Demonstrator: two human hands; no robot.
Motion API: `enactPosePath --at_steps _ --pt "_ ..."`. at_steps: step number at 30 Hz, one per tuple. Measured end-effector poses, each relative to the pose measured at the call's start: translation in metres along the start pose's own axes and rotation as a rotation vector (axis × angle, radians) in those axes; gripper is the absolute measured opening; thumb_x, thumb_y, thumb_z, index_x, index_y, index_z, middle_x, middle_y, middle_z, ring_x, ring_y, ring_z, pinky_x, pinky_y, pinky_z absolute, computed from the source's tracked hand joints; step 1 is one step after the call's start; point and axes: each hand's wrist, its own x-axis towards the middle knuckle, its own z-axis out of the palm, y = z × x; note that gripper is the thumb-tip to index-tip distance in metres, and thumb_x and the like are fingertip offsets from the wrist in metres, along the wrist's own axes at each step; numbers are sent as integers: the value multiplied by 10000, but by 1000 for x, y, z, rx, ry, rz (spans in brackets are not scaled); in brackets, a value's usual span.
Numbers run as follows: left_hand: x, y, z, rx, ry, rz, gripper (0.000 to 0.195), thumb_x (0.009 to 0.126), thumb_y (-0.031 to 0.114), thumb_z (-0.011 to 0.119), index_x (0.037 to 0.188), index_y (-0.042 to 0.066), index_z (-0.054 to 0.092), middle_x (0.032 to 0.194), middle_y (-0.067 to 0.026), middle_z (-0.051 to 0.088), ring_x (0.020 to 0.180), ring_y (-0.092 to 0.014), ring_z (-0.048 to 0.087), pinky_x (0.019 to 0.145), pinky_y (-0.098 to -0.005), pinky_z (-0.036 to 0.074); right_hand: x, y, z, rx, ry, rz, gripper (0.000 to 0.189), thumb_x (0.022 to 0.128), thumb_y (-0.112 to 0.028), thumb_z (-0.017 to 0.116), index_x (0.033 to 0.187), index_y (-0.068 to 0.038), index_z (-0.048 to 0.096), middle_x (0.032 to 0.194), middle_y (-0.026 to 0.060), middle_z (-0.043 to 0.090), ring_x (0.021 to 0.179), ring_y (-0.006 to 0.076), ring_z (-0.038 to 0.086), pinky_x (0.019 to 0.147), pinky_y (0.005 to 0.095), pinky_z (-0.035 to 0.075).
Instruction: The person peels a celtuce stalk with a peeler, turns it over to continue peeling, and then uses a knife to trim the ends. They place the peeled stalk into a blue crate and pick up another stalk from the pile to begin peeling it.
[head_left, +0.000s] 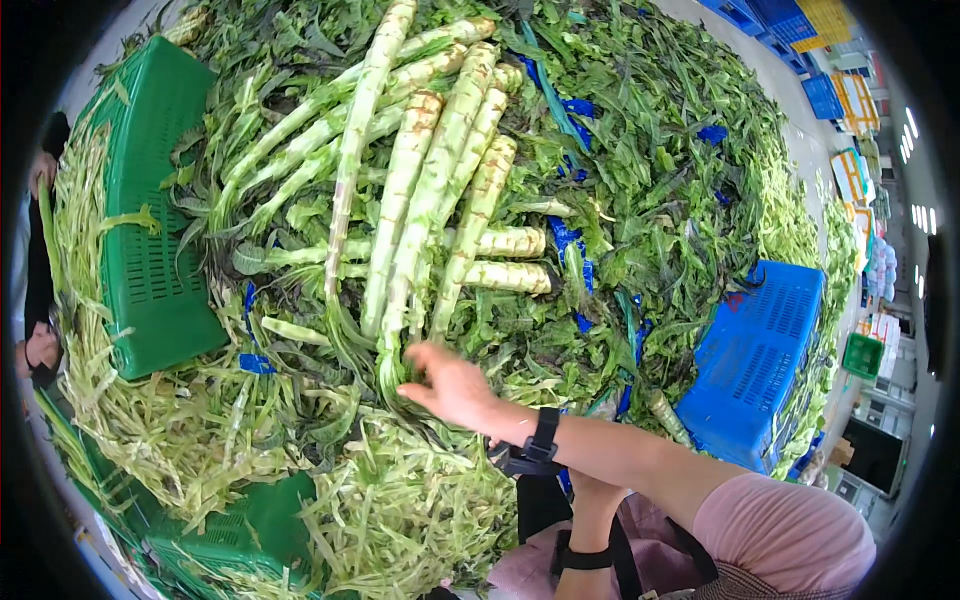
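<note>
My right hand (450, 386), slightly blurred, reaches over the lower, leafy ends of a pile of celtuce stalks (420, 195). Its thumb and fingers are apart, close to one leafy tip (390, 367); whether they touch it is unclear. Most of the stalks are stripped, pale green with brownish cut ends, and several lie across two others. My left hand (596, 487) is below my right forearm, which hides most of it. A dark object (521, 461) shows beside it; I cannot tell if the hand holds it. Both wrists wear black straps.
Torn leaves (645, 172) and pale peelings (405, 495) are heaped all around. A green crate (157, 210) stands left, another green crate (247, 525) lower left, a blue crate (757, 360) right. At the left rim, another person's hand (41, 345) is visible. Stacked crates (787, 22) stand beyond.
</note>
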Motion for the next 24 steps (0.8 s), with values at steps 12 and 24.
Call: enactPosePath --at_steps 12,24 --pt "25 17 -37 74 -483 -210 634 877 417 591 1386 93 397 1291 -138 503 1201 -343 485 976 -500 407 118 -52 59 370 484 832 1430 632 -462 855 1424 64 -213 1474 337 132 1376 427 237 1111 491 270" --pt "26 28 -26 106 -415 -148 586 787 381 704 1253 108 476 1148 -80 552 1059 -277 561 790 -451 485 112 -28 73 225 755 616 1303 682 -321 822 1445 62 -162 1419 330 237 1286 430 351 1025 472 387"
